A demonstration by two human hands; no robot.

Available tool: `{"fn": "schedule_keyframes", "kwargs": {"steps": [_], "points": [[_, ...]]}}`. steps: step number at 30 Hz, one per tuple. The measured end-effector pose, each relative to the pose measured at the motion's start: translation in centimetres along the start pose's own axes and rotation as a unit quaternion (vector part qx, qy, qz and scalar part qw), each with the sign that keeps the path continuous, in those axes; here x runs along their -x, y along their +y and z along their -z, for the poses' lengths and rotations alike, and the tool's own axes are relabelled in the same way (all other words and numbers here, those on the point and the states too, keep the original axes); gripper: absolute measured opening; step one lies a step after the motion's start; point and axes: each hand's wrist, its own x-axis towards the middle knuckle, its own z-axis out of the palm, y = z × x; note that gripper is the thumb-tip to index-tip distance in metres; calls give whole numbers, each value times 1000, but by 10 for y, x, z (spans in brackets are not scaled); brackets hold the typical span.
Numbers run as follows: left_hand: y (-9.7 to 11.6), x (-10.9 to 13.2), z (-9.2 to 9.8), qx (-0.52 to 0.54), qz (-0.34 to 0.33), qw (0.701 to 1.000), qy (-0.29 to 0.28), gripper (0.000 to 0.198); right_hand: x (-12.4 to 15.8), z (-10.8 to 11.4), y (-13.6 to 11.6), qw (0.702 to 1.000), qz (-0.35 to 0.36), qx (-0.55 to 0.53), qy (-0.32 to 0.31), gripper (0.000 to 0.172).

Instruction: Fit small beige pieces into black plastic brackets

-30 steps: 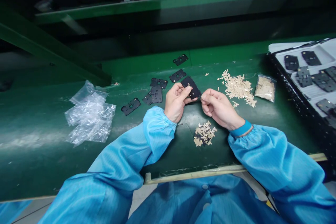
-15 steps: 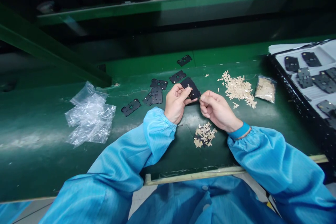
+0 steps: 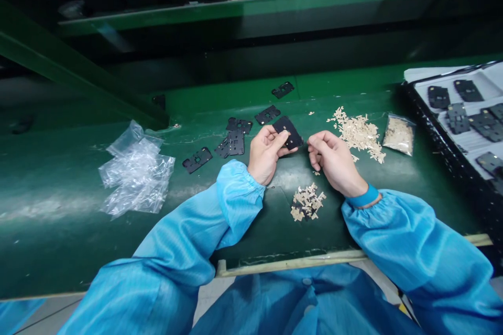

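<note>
My left hand (image 3: 268, 154) grips a thin black plastic plate (image 3: 288, 132), thumb on its face, where a few small light spots show. Just right of the plate's edge is my right hand (image 3: 332, 159), apart from it, with thumb and forefinger pinched and the other fingers curled. Whether anything is between those fingertips cannot be made out. Directly under them is one small beige piece (image 3: 316, 173). Nearer to me lies a small pile of beige backing bits (image 3: 307, 201), mixed with some black ones. Beyond the right hand spreads a bigger heap of beige pieces (image 3: 359, 131).
Several black plates (image 3: 236, 141) lie left of and beyond my hands on the green bench (image 3: 188, 251). Clear plastic bags (image 3: 137, 172) are heaped at left. At right sit a filled zip bag (image 3: 398, 134) and a black-rimmed tray (image 3: 430, 138) of black parts.
My right hand has drawn back to the right, away from the plate's edge. A small beige piece now shows below its fingers. The left hand keeps its hold on the plate.
</note>
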Motion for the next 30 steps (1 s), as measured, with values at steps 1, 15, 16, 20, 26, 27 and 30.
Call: {"fn": "schedule_keyframes", "kwargs": {"steps": [1, 15, 16, 20, 26, 27, 30], "points": [[0, 0, 0, -4, -2, 1000, 0, 49, -1, 2, 0, 1000, 15, 12, 8, 22], [-3, 1, 1, -39, -15, 999, -10, 46, 0, 5, -8, 996, 20, 58, -71, 27], [-3, 1, 1, -42, -15, 999, -12, 46, 0, 5, -8, 996, 15, 52, -77, 27], [-3, 1, 2, -50, -15, 999, -16, 45, -2, 7, -7, 994, -9, 34, -99, 28], [-3, -1, 3, -57, -18, 998, -26, 43, -4, 10, -7, 991, -3, 66, -115, 27], [-3, -1, 4, -58, -17, 998, -28, 43, -4, 11, -7, 990, -4, 67, -121, 27], [-3, -2, 4, -61, -12, 997, -35, 44, -4, 11, -9, 989, -9, 62, -133, 28]]}}
